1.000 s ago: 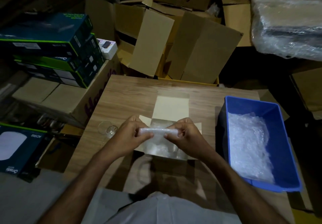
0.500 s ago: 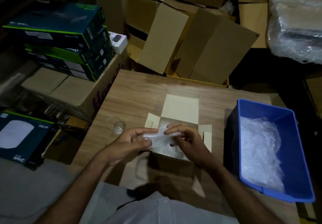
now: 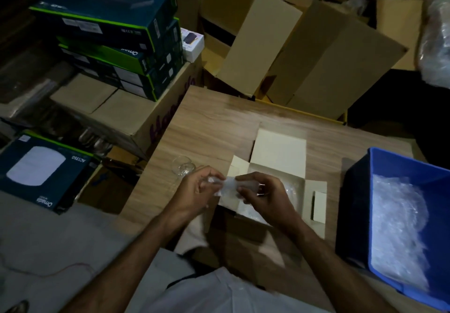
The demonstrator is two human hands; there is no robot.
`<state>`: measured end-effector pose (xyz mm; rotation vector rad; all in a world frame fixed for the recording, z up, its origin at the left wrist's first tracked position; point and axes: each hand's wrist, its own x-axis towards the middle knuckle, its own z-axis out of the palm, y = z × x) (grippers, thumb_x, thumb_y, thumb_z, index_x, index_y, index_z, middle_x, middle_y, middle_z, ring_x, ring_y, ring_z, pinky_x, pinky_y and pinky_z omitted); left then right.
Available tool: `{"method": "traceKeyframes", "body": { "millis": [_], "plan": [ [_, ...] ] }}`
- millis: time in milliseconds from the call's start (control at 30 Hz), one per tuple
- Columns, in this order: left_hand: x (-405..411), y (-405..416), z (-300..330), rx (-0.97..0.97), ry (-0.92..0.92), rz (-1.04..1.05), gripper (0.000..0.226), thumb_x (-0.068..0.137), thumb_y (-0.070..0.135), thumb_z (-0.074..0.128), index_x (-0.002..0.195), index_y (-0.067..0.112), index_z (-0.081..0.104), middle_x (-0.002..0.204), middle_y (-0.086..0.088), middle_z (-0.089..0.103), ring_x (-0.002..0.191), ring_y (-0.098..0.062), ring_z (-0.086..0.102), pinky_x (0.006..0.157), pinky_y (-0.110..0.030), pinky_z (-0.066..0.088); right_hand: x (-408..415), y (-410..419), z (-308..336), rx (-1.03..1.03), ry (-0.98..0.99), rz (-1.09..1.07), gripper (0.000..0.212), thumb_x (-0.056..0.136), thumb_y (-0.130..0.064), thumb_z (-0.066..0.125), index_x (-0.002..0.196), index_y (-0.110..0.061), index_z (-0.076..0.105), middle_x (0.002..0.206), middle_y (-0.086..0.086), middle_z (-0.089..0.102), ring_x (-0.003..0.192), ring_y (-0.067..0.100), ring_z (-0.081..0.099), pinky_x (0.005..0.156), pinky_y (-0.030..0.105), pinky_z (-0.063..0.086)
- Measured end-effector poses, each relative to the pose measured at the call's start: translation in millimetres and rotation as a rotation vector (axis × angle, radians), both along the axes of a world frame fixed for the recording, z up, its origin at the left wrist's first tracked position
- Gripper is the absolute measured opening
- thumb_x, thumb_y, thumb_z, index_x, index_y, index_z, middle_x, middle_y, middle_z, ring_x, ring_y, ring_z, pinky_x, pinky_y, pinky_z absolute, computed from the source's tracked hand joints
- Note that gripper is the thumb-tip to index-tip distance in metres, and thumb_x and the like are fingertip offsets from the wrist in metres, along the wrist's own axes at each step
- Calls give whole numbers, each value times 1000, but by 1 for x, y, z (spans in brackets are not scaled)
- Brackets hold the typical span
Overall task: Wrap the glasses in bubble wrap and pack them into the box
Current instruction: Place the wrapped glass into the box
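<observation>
2 hands, left [image 3: 197, 188] and right [image 3: 264, 197], pinch a wrapped glass [image 3: 231, 186] just above the open box [image 3: 277, 166]. Best to lower it gently, wrap kept tight. 1 bare glass [image 3: 183, 165] waits nearby.

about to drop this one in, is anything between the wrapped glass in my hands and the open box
Nothing visible blocks it. The wrapped glass, held by both hands, is at the box's left edge, flaps folded out. Some bubble wrap already lies inside.

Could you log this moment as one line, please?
both hands hold wrapped glass | over open box | bare glass waiting
</observation>
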<state>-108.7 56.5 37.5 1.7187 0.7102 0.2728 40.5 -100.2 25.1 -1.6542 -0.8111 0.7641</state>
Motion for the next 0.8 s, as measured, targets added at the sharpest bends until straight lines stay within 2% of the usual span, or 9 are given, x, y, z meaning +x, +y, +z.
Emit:
{"method": "traceKeyframes", "body": {
  "millis": [67, 133, 200, 267, 367, 433, 533, 667, 800],
  "plan": [
    [-3, 10, -6, 135, -4, 45, 15, 90, 13, 73, 97, 26, 71, 105, 10, 61, 93, -5, 65, 73, -22, 58, -4, 14, -7, 19, -81, -56, 20, 88, 7, 70, 98, -8, 77, 98, 0, 76, 81, 16, 75, 65, 36, 62],
    [-11, 26, -15, 201, -31, 118, 23, 85, 15, 79, 102, 27, 69, 118, 7, 52, 103, -1, 60, 78, -17, 57, -5, 25, -13, 41, -154, -102, 23, 83, 10, 70, 92, -10, 79, 98, -3, 76, 86, 13, 74, 66, 30, 60],
    [-24, 46, -28, 238, -4, 250, 50, 76, 14, 86, 115, 32, 61, 130, 9, 40, 109, 2, 56, 84, -17, 56, -7, 34, -16, 34, -178, -120, 26, 80, 5, 77, 98, -13, 80, 108, -3, 75, 97, 13, 73, 70, 29, 61],
    [-35, 65, -45, 286, 109, 340, 78, 64, 19, 93, 127, 37, 52, 133, 17, 29, 117, -5, 49, 90, -21, 53, -8, 40, -17, 19, -177, -115, 34, 75, 2, 84, 104, -16, 79, 115, -3, 72, 103, 12, 71, 73, 28, 61],
    [-36, 87, -70, 248, 283, 347, 100, 55, 25, 98, 138, 35, 43, 141, 12, 28, 128, -12, 36, 98, -29, 46, -10, 50, -16, -3, -212, -121, 35, 74, 2, 86, 103, -16, 80, 113, -7, 71, 102, 7, 70, 73, 24, 61],
    [-31, 96, -84, 172, 251, 300, 90, 55, 20, 99, 130, 35, 50, 137, 7, 45, 126, -14, 48, 99, -32, 50, -11, 57, -14, -20, -230, -115, 32, 76, -1, 86, 103, -17, 81, 112, -12, 70, 102, 4, 69, 73, 25, 61],
    [-29, 103, -98, 106, 173, 232, 67, 60, 21, 98, 116, 31, 62, 114, 10, 68, 109, -13, 66, 89, -33, 59, -13, 63, -11, -41, -232, -101, 29, 78, -6, 86, 103, -20, 81, 113, -13, 70, 103, 2, 68, 72, 26, 60],
    [-26, 98, -96, 106, 88, 145, 65, 67, 21, 94, 124, 28, 63, 117, 11, 69, 111, -3, 65, 92, -35, 59, -16, 67, -1, -32, -221, -117, 26, 79, -7, 86, 103, -17, 81, 110, -8, 73, 101, 4, 69, 71, 16, 55],
    [-13, 79, -74, 310, 28, 62, 71, 65, 20, 93, 126, 35, 61, 120, 11, 64, 110, -4, 62, 90, -34, 59, -16, 61, 11, -8, -215, -150, 24, 80, -5, 84, 103, -14, 81, 109, -3, 74, 101, 6, 70, 71, 14, 54]
  ]
}}
